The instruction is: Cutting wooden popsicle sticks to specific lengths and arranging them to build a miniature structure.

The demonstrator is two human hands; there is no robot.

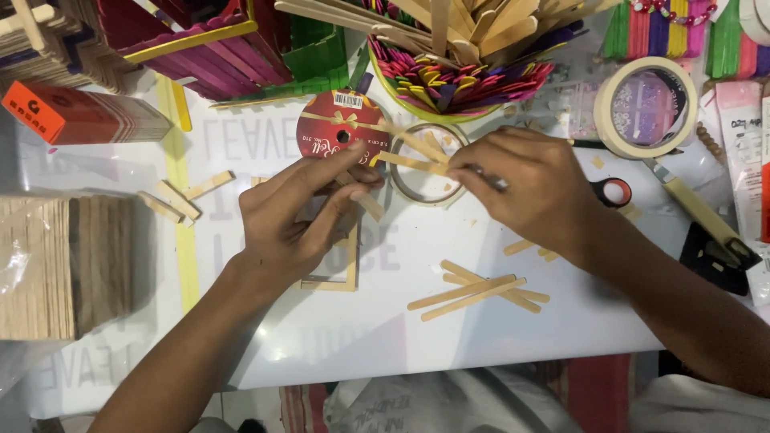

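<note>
Lower centre of frame: loose plain wooden sticks point(473, 293) lie crossed on the white table point(337, 337). Just left, a partly built stick frame point(343, 277) lies flat, its upper part hidden under the left hand.

Mid-frame: left hand point(301, 216), fingers curled and pinching near the frame's top; what exactly it grips cannot be told. Right hand point(525, 188), fingertips pinched on one end of a plain stick point(409, 162) that runs leftward to the left hand's fingertips, over a small tape ring point(425, 168).

Beyond: red ribbon spool point(341, 122) at centre. Masking tape roll point(646, 106) upper right. Bowl of coloured sticks point(457, 80) top centre. Stacked sticks point(48, 269) at left edge.
</note>
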